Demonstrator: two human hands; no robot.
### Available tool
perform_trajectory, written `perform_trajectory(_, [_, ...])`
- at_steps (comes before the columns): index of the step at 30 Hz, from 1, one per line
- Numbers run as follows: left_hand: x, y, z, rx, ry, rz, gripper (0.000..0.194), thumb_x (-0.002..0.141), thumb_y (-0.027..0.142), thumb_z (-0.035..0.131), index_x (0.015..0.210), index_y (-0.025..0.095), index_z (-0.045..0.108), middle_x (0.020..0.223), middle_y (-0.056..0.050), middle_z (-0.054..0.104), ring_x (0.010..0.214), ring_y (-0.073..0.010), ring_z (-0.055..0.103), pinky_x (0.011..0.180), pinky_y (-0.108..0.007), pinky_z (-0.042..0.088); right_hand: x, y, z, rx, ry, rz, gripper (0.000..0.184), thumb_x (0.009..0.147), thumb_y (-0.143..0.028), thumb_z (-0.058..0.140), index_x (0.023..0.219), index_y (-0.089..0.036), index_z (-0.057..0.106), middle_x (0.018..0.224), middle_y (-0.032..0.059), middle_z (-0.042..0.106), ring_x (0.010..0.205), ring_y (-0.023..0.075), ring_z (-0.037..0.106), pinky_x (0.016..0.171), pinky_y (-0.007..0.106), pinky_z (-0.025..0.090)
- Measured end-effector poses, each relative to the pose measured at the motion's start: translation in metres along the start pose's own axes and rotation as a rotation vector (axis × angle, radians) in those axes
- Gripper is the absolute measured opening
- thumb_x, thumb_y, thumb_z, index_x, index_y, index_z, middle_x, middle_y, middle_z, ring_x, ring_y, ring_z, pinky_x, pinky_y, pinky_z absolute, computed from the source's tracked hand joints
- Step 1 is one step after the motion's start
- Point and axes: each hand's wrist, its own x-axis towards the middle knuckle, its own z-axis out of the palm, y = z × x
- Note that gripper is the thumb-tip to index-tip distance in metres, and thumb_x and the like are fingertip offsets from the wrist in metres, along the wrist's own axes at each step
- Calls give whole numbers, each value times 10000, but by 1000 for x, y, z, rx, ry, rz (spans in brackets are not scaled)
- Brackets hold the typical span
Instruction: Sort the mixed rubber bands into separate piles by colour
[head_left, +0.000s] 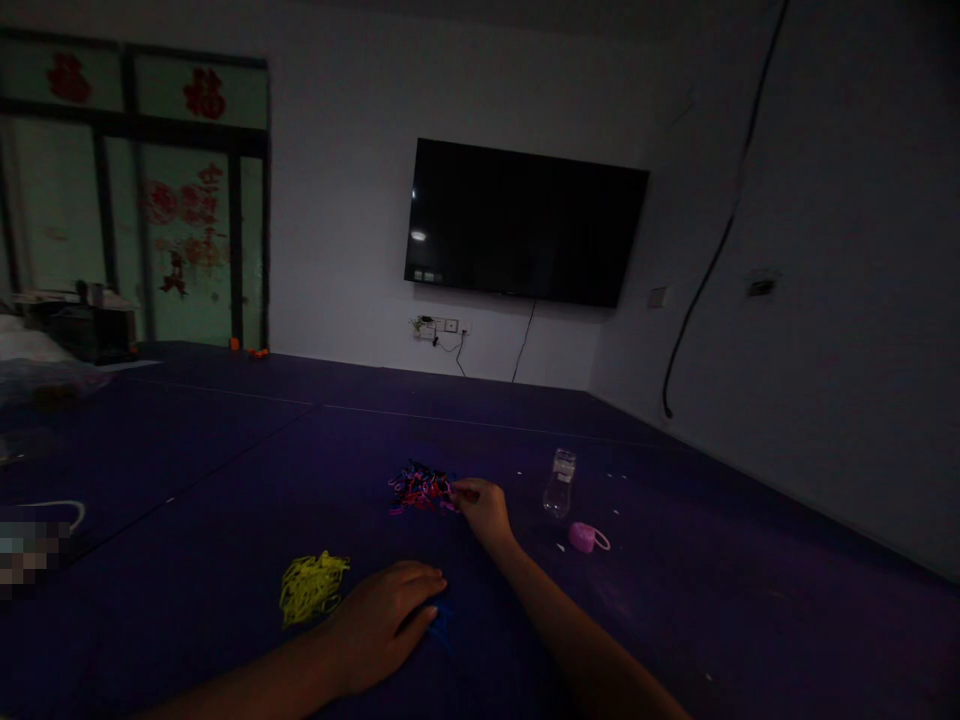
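Note:
A small heap of mixed pink, red, blue and black rubber bands (420, 488) lies on the dark blue-purple surface. At its right edge my right hand (484, 508) has its thumb and fingers pinched together on a rubber band; the pinch itself is small and dim. My left hand (390, 615) rests low on the surface with its fingers stretched out to the right. Blue bands (441, 625) lie by its fingertips, partly hidden. Just left of that hand sits a pile of yellow rubber bands (311, 588).
A clear bottle (559, 485) lies right of my right hand, with a pink lid with a loop (583, 538) close by. White scraps (560, 547) are scattered around. A pixelated object (30, 550) is at the left edge. A television (525, 222) hangs on the far wall.

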Motion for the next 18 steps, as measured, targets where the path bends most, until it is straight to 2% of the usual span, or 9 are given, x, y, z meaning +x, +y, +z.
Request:
perform_trajectory(4, [-1,-1,1,-6,5,4,336,860,147,464,1170,216,578,1186,-64,625,1080,-195,573,928,-361,466,2,7,1,41,63,109,198,681,-291,617,802,-166,712,775,76,694,703,216,638,657,324,508])
perform_trajectory(8, [-1,-2,1,-2,15,3,338,861,156,460,1171,218,580,1189,-61,625,1080,-195,572,931,-363,466,1,6,3,65,80,97,170,692,-310,608,758,-187,706,714,53,686,649,206,624,612,317,505])
perform_trajectory(12, [-1,-2,0,2,-3,-3,330,867,168,465,1170,225,584,1186,-57,627,1075,-192,576,930,-351,468,-2,-4,3,2,58,-28,136,735,-279,589,758,-208,703,741,51,688,682,200,621,632,307,492])
perform_trajectory(18, [0,-1,0,-4,-2,-6,327,864,161,469,1165,211,584,1178,-63,629,1074,-198,574,933,-358,466,-9,-21,5,-280,-142,-299,200,789,-113,524,806,-201,703,879,52,692,858,176,613,806,285,445])
